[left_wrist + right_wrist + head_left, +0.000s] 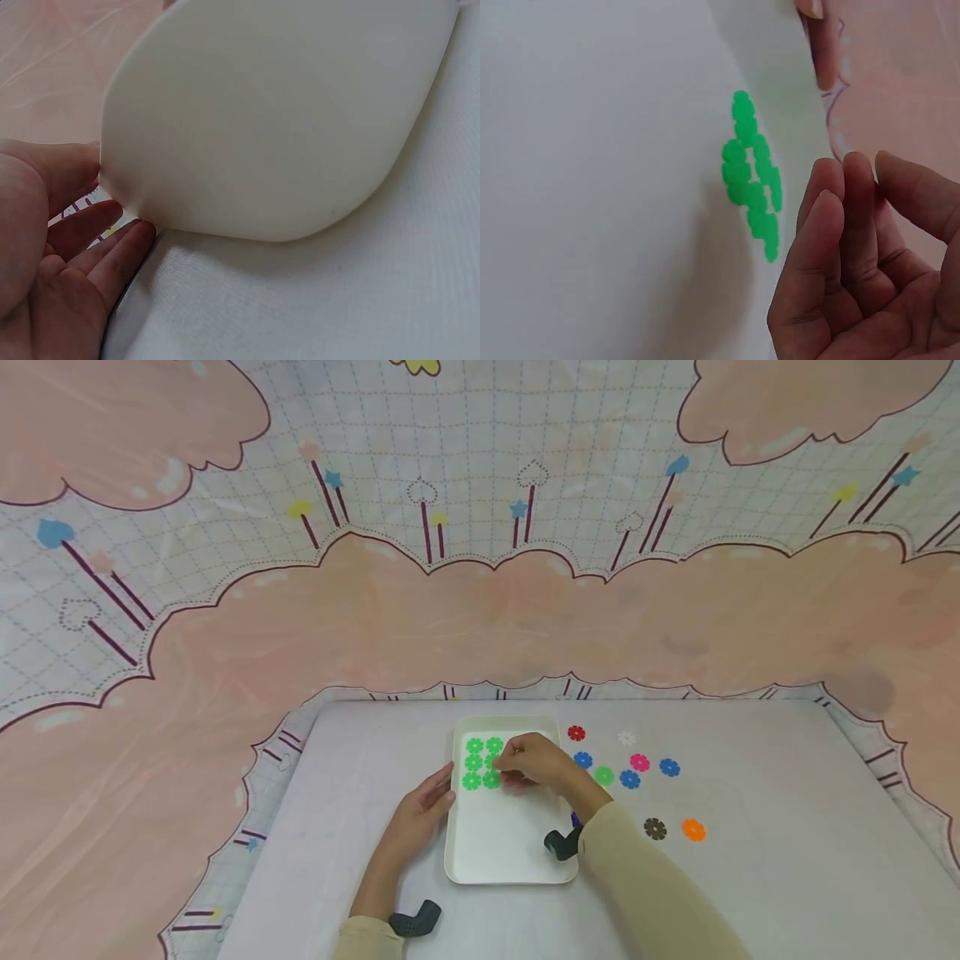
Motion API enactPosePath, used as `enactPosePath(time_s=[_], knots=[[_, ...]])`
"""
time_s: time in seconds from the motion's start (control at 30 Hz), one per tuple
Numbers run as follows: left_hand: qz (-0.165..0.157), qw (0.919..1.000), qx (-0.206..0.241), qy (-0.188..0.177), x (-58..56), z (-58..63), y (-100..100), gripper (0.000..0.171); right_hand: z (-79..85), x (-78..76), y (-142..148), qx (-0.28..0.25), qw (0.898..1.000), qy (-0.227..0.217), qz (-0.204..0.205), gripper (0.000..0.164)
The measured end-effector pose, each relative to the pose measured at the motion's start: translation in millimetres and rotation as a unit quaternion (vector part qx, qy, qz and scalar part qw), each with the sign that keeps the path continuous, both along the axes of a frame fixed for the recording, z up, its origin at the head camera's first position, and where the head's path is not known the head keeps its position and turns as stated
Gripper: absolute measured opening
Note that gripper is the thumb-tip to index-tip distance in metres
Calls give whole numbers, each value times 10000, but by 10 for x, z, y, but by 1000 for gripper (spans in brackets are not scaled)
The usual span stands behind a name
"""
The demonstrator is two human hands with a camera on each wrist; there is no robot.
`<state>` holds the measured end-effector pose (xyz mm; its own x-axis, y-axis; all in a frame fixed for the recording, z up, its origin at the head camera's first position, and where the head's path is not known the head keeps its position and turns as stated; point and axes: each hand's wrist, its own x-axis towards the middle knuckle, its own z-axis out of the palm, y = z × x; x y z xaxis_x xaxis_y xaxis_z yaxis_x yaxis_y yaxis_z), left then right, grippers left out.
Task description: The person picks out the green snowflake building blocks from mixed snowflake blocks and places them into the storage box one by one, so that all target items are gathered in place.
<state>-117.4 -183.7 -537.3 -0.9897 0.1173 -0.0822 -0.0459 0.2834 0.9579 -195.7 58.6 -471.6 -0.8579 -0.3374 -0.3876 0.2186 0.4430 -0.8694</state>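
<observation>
A white tray (512,843) lies on the table with several green flower-shaped discs (472,762) set in two columns in its upper left part. My left hand (417,814) is at the tray's left side; in the left wrist view its thumb and fingertips (139,234) touch the outer edge. Over the discs' right column is my right hand (534,762), partly covering some of them. The right wrist view shows its fingers bent loosely, the thumb close by the fingertips (859,169), and no disc between them.
Right of the tray are loose discs: red (576,732), white (626,737), pink (639,762), light green (603,776), several blue (670,767), dark brown (655,829) and orange (693,830). The right forearm crosses the tray's right edge. A patterned curtain (480,627) hangs behind the table.
</observation>
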Motion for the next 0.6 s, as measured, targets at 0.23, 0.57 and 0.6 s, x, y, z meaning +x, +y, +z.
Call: enactPosePath(time_s=[0.23, 0.57, 0.6], knots=[[-11, 10000, 30, 8, 3, 5, 0, 53, 279, 69, 212, -165, 9992, 234, 288, 27], [17, 10000, -72, -2, 2, 4, 15, 53, 295, 151, 657, 362, 9975, 549, 273, 29], [18, 10000, -64, -9, 2, 4, 16, 53, 292, 163, 704, 405, 9974, 551, 245, 27]])
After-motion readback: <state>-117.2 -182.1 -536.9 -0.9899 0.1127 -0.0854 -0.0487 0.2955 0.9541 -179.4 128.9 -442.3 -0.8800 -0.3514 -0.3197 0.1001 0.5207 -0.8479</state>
